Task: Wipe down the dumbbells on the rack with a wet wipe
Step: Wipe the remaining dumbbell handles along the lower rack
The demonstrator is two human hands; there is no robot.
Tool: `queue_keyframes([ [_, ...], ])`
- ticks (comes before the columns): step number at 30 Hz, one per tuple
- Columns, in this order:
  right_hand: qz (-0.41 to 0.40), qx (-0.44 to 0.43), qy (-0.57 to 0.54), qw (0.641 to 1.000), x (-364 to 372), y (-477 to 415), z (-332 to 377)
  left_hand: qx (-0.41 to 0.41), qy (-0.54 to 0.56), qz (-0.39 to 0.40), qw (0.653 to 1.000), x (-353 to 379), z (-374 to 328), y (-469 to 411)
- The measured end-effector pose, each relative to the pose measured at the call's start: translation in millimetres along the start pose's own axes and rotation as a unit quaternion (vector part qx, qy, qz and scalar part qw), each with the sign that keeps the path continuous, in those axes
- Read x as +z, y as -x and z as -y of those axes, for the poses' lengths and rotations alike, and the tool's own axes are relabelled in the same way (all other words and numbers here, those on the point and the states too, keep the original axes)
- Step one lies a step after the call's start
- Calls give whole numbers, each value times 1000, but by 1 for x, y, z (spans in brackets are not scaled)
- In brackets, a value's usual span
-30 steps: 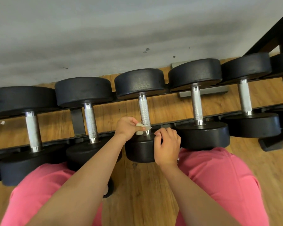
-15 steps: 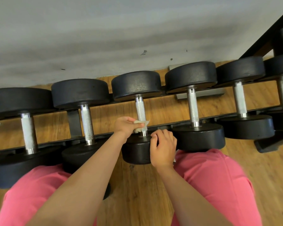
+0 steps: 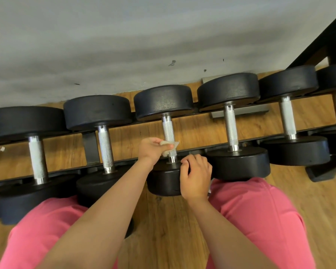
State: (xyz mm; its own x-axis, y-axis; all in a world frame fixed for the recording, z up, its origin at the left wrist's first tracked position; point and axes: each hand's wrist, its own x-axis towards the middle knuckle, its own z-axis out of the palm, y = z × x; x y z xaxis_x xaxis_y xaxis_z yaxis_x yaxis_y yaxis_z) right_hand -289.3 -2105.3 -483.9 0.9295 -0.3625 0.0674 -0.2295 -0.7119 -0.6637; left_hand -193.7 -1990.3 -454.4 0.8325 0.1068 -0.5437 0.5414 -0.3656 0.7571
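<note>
Grey wall (image 3: 105,45) behind, wood floor under the rack (image 3: 90,146). My left hand (image 3: 150,149) pinches the wet wipe (image 3: 170,146) around the handle of the middle dumbbell (image 3: 163,101) (low, near the front head); my right hand (image 3: 196,178) curls over that front head.

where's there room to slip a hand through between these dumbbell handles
Widest open gap: between the middle handle and the handle to its right, beyond the right hand gripping the near head. Crowded where the left hand holds the wet wipe, and between the far heads.
</note>
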Motion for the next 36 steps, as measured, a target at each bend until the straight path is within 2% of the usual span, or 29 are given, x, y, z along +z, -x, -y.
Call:
queue_keyframes([
  [6,-3,-1,5,1000,1,-1,-1,-9,33,-34,999,-3,6,-3],
  [12,1,-1,3,1000,1,0,-2,-3,12,-18,1000,-1,-12,-9],
  [20,-2,-1,-1,1000,1,0,-1,-13,89,-48,995,-1,-17,-12],
  [25,-1,-1,2,1000,0,0,-1,-8,86,-80,993,-5,-10,-14],
  [30,4,5,1,1000,0,0,-1,-9,102,-71,992,2,-28,-16],
  [36,2,2,0,1000,1,0,-2,-1,147,-166,975,8,-29,-18],
])
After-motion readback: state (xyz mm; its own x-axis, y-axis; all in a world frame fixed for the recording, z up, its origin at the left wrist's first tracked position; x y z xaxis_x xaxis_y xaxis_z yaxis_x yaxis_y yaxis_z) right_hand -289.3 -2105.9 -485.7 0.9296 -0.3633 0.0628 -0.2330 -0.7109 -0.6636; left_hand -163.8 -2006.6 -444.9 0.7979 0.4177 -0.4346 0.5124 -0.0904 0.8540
